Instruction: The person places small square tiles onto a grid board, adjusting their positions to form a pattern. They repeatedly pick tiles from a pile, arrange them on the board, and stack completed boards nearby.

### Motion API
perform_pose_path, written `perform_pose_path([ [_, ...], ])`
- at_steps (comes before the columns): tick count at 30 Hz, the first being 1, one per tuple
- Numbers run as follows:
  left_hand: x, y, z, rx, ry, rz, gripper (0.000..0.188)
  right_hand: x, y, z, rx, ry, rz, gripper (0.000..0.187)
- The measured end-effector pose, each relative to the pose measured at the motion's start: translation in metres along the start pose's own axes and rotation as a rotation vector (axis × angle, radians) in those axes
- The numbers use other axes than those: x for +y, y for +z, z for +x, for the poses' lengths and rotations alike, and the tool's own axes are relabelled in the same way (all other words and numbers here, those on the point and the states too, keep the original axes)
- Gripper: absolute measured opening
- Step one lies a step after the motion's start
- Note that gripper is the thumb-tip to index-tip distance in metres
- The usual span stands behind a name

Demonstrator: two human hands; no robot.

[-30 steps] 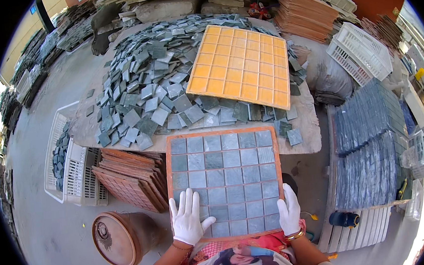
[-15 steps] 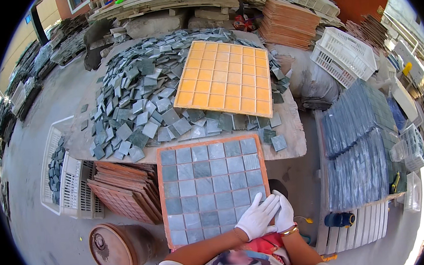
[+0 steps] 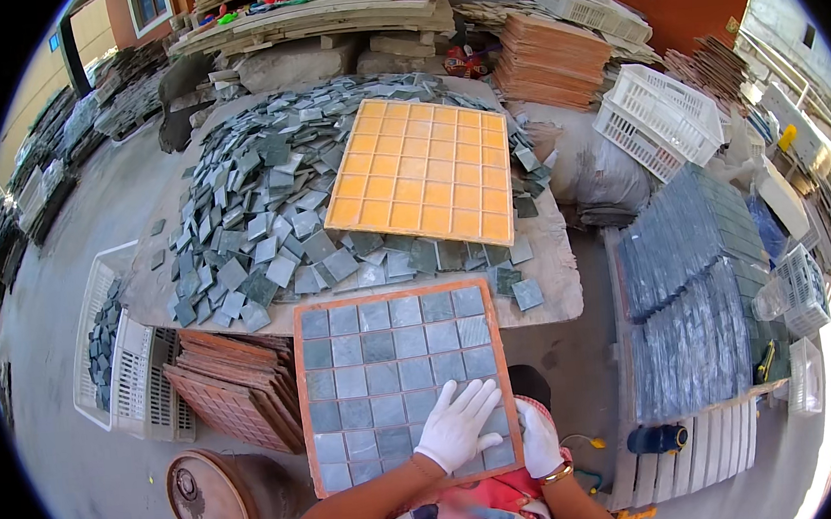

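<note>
The red-brown tray point(image 3: 304, 405) with its grey-green tiles point(image 3: 352, 382) lies directly under the left hand point(image 3: 456, 430) and extends from it forward and to the left. It looks nearly square, so I cannot name a long axis; its sides run roughly away from the body, with a small tilt. The left hand is nearer to its middle: it is palm down over the near right part, with fingers a little spread and thumb apart, and it pinches nothing. The right hand point(image 3: 537, 440) is at the outside of the right rim, near the close corner, with fingers bent toward it; I cannot tell if it grips the rim.

Compared with half a second ago, the left hand is apart from the right one and lies more to the left, over the tiles; in that earlier picture the two hands meet at the right rim.

Beyond the hands and the tray stands a table point(image 3: 557, 292) with a heap of loose tiles point(image 3: 271, 222), and a yellow gridded tray point(image 3: 418, 171) lies on this heap. To the left of the hands are leaning red-brown trays point(image 3: 235, 386), a white basket point(image 3: 155, 382) and, closer, a lidded bucket point(image 3: 215, 505). To the right of the hands, dark tile stacks point(image 3: 690, 335) stand on a pale slatted pallet point(image 3: 715, 465).
</note>
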State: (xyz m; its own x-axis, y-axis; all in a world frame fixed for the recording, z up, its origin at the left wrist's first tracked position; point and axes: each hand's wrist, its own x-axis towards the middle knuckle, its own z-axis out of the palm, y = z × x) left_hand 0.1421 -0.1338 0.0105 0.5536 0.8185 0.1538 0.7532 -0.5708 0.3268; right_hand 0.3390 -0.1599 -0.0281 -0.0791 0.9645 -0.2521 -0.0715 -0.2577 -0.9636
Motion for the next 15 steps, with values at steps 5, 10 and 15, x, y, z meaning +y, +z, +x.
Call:
perform_pose_path([
  [5,-0.024,-0.010,0.041,0.105,-0.045,0.087,0.078,0.019,0.001,0.002,0.035,-0.062,-0.016,0.046],
  [10,-0.068,-0.008,0.110,0.165,-0.079,0.153,0.074,0.014,0.004,-0.001,0.083,-0.022,-0.022,0.045],
  [15,-0.066,-0.002,0.104,0.178,-0.169,0.103,0.074,0.022,-0.011,0.000,0.045,0.052,-0.051,0.044],
])
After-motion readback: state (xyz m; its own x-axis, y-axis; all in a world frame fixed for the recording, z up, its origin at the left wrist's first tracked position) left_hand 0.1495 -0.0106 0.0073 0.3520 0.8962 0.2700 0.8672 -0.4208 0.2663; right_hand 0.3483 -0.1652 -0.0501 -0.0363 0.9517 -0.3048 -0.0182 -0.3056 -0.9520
